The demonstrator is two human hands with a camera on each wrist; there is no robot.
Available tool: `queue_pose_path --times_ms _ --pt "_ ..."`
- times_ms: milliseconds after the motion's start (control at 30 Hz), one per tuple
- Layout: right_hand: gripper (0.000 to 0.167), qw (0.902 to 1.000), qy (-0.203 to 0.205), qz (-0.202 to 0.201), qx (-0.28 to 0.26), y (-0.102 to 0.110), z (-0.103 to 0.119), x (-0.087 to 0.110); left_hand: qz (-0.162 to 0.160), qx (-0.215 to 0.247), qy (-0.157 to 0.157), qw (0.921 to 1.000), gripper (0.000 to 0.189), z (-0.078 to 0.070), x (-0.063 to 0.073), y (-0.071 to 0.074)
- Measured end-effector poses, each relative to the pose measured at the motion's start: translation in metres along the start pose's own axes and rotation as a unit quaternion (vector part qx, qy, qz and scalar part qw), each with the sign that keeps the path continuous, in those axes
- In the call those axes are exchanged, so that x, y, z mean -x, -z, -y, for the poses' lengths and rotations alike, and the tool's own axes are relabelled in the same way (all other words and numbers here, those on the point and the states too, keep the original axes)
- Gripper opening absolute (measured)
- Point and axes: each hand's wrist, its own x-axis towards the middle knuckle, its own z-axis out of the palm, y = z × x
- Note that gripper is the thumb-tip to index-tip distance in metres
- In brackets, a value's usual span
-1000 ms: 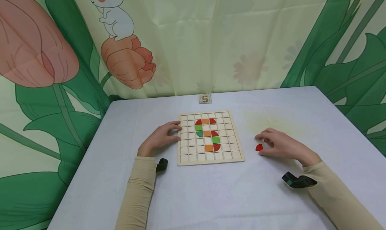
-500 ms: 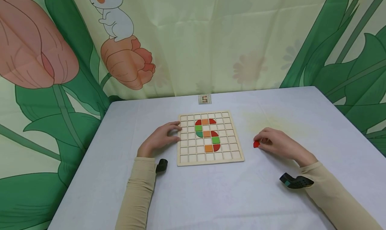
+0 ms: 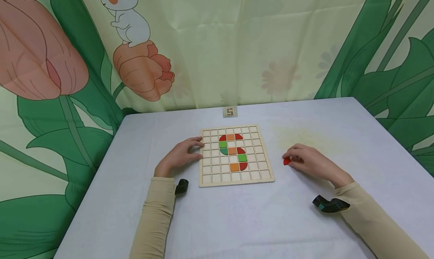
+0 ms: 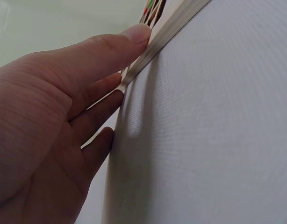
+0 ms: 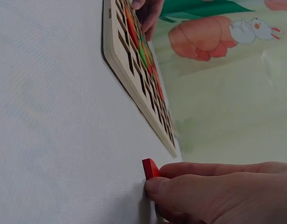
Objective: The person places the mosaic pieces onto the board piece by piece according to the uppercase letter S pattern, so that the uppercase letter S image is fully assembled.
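A square wooden grid board point(image 3: 210, 178) lies on the table, with red, orange and green pieces set in its cells in an S-like shape. My left hand point(image 3: 181, 154) rests against the board's left edge, thumb and fingertips touching the rim, as the left wrist view also shows. To the right of the board, apart from it, my right hand point(image 3: 313, 161) pinches a red quarter-round tile point(image 5: 150, 169) between thumb and fingers. In the head view this tile point(image 3: 286, 161) sits just over the cloth, partly covered by the fingertips.
Behind the board lies a small card point(image 3: 230, 111) printed with a grid and a coloured pattern. A white cloth covers the table point(image 3: 257, 221). A printed curtain point(image 3: 210, 55) hangs behind the table's far edge. Each wrist carries a black camera point(image 3: 330, 204).
My right hand has closed its fingertips on the red quarter-round tile and shifted slightly left with it, toward the board. My left hand has stayed at the board's edge.
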Motion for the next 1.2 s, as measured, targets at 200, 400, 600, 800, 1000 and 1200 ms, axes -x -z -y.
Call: queue_pose_path --times_ms 200,400,600,800,1000,1200 --pt "0.028 0.9996 -0.023 -0.014 0.002 -0.005 0.003 -0.002 -0.001 -0.002 -0.004 1.0000 0.045 0.001 0.000 0.000" --pt "0.025 0.9991 -0.041 -0.013 0.002 -0.008 0.008 -0.003 0.000 0.001 0.006 1.0000 0.045 0.000 -0.001 0.000" --pt "0.029 0.9995 -0.023 -0.018 0.012 -0.009 0.009 -0.004 0.000 -0.008 0.009 0.9999 0.045 0.000 -0.001 0.000" --pt "0.033 0.9992 -0.032 -0.019 0.012 -0.009 0.009 -0.004 0.000 -0.008 0.013 0.9999 0.044 0.000 -0.001 -0.001" --pt "0.027 0.9988 -0.040 -0.024 0.016 -0.010 0.008 -0.006 0.001 -0.005 0.018 0.9998 0.045 0.000 0.000 -0.001" --pt "0.028 0.9983 -0.037 -0.042 0.016 -0.010 0.013 -0.013 -0.001 -0.004 0.018 0.9998 0.045 -0.001 0.001 0.000"
